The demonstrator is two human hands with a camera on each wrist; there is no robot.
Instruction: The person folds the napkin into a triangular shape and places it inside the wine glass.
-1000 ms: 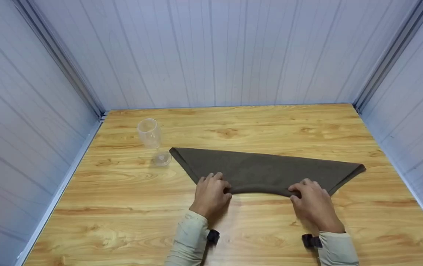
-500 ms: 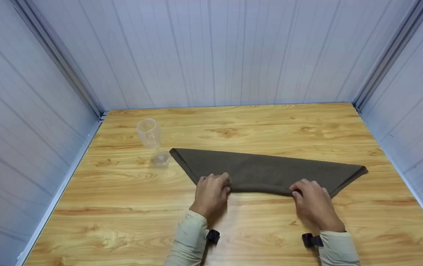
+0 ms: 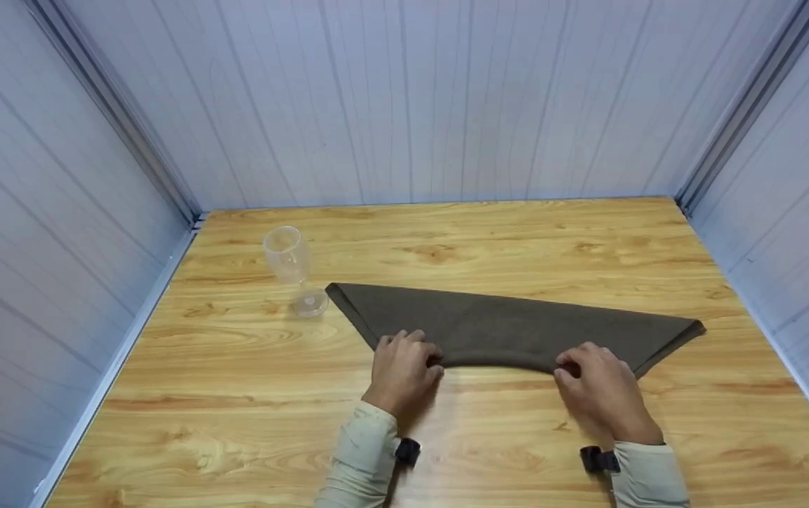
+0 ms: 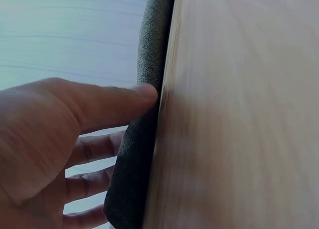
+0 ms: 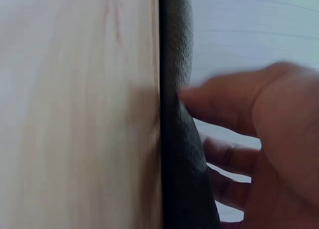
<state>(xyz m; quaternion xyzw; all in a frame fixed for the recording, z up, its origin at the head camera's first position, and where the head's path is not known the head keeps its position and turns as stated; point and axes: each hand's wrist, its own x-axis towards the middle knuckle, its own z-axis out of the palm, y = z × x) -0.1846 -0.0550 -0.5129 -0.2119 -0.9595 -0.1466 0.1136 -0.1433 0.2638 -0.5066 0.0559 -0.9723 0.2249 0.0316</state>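
Observation:
A dark olive-brown cloth (image 3: 510, 324) lies folded on the table in a long shape with pointed ends, its near edge rolled or folded over. My left hand (image 3: 403, 370) pinches that near edge left of the middle. In the left wrist view its thumb (image 4: 117, 104) presses the rolled edge, with the fingers behind it. On the right part of the same edge, my right hand (image 3: 602, 388) pinches the cloth between thumb and fingers. The right wrist view shows that thumb (image 5: 222, 97) against the roll (image 5: 177, 64). Between the hands the edge bows slightly away from me.
A clear stemmed glass (image 3: 287, 255) stands upright just beyond the cloth's left tip. Pale panel walls (image 3: 440, 99) enclose the wooden table (image 3: 235, 423) at the back and both sides.
Both hands stay on the near edge, with their fingers shifting slightly. The cloth's right tip has crept a little to the right. The edge between the hands flattened, then bowed again.

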